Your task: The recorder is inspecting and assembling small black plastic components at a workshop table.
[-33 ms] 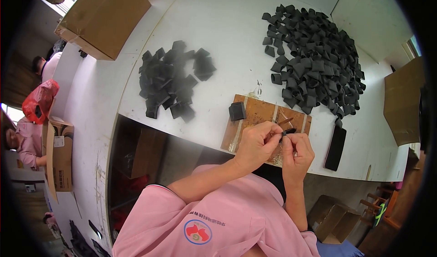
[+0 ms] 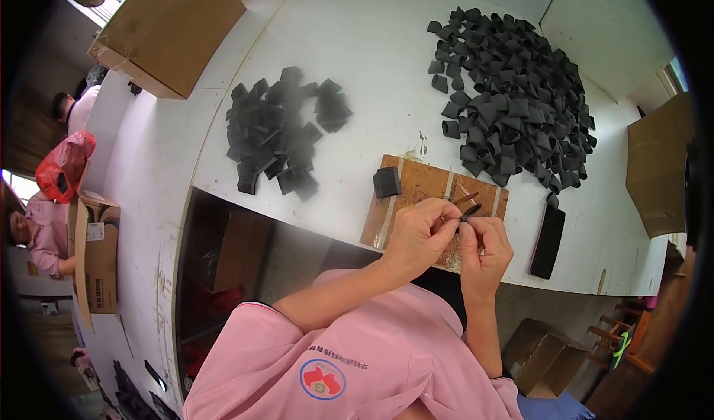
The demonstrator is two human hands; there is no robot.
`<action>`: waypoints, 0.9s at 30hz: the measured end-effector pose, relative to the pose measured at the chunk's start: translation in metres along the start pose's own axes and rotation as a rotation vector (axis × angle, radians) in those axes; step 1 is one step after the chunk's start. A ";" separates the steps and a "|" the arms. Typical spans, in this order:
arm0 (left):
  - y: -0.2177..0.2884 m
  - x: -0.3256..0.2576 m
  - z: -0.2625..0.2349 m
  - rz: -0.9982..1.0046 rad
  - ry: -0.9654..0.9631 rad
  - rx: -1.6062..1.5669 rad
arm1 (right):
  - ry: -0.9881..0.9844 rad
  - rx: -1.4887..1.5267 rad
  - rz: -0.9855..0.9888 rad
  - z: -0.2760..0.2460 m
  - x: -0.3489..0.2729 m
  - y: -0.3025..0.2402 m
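A small black fabric-like piece (image 2: 470, 212) is pinched between my two hands above a brown wooden board (image 2: 425, 180) at the table's front edge. My left hand (image 2: 419, 234) grips it with thumb and forefinger, palm turned inward. My right hand (image 2: 485, 250) has its fingertips closed on the same piece, whose lower part the fingers hide. Just beyond the fingers, a thin brown stick (image 2: 466, 199) lies over the board. One folded black piece (image 2: 387, 183) rests at the board's left edge. Right of the board is a long black strip (image 2: 548, 243).
A large heap of black loop-shaped pieces (image 2: 513, 100) covers the far right of the white table (image 2: 372, 70). Flatter black pieces (image 2: 260, 133) lie at left, partly blurred. Cardboard boxes stand at far left (image 2: 175, 37) and right (image 2: 658, 167). Another person (image 2: 48, 234) sits at far left.
The black piece between my fingertips has tilted slightly, its free end pointing a bit more upward. My hands have barely shifted.
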State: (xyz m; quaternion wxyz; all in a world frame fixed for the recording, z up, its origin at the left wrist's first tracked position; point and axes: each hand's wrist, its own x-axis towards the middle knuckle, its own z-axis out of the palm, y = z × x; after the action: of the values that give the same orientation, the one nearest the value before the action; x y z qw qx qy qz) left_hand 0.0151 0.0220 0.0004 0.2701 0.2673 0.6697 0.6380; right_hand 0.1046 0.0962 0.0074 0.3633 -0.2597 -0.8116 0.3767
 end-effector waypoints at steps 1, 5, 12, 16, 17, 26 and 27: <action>0.000 0.000 -0.002 0.025 -0.017 0.006 | 0.001 0.061 0.051 -0.002 0.001 -0.001; -0.002 -0.002 -0.007 0.023 -0.060 -0.048 | -0.036 0.124 0.071 0.003 0.003 0.004; -0.006 0.000 -0.016 0.106 -0.085 0.157 | -0.171 0.148 0.119 -0.002 0.009 0.005; -0.005 0.002 -0.011 0.147 -0.077 0.192 | -0.049 0.210 0.202 -0.004 0.006 0.014; -0.005 0.004 -0.010 0.131 -0.061 0.158 | -0.045 0.209 0.200 -0.005 0.008 0.010; -0.010 -0.011 -0.003 0.431 0.142 0.359 | -0.046 -0.157 -0.217 0.009 0.005 -0.006; -0.010 -0.012 0.002 0.469 0.190 0.361 | -0.048 -0.213 -0.241 0.009 0.002 -0.002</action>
State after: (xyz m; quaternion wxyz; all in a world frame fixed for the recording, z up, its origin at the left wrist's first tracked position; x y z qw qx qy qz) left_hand 0.0244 0.0147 -0.0099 -0.0003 0.3975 0.7145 0.5757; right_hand 0.0962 0.0930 0.0061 0.3568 -0.1887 -0.8806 0.2483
